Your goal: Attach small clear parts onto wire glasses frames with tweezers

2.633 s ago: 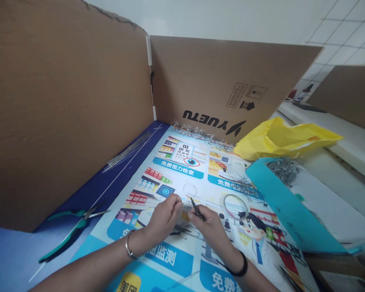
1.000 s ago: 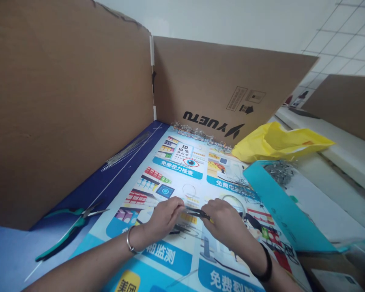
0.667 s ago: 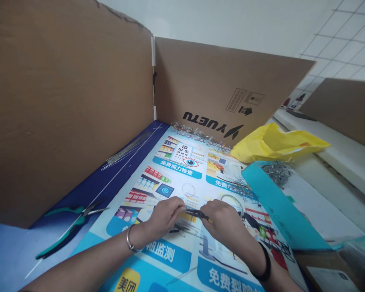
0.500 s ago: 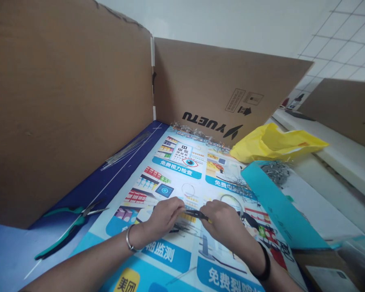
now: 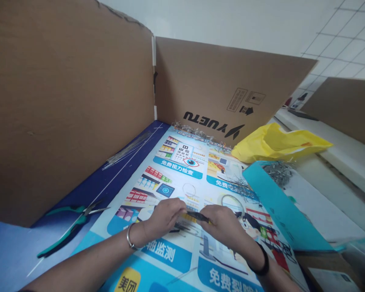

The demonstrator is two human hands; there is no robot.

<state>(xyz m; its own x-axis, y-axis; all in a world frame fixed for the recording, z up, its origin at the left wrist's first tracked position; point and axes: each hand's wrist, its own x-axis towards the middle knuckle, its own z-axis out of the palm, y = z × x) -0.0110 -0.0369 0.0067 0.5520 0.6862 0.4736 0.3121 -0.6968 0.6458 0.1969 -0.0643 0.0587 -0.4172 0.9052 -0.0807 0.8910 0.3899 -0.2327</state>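
My right hand (image 5: 221, 224) is closed around a pair of pliers (image 5: 197, 216), whose dark jaws point left and whose handles are mostly hidden in the fist. The jaws reach to the fingertips of my left hand (image 5: 168, 217). Its fingers are pinched together, and what lies between them is too small or hidden to make out. Under the hands, thin wire pieces (image 5: 187, 229) lie on a printed poster sheet (image 5: 167, 252). A wire ring (image 5: 189, 189) rests beyond my left hand, and a thicker coil of wire (image 5: 231, 198) is just past my right hand.
Teal-handled pliers (image 5: 71, 229) lie spread at the left. Straight wires (image 5: 127, 150) run beside the left cardboard wall (image 5: 79, 101). Wire scraps line the back cardboard panel (image 5: 200, 81). At right are a yellow bag (image 5: 280, 144) and a teal box (image 5: 286, 211) holding tangled wire bits (image 5: 278, 174).
The pliers have turned slightly in my right hand, and their jaws look closer together. Both hands stay in nearly the same place. The view has shifted a little.
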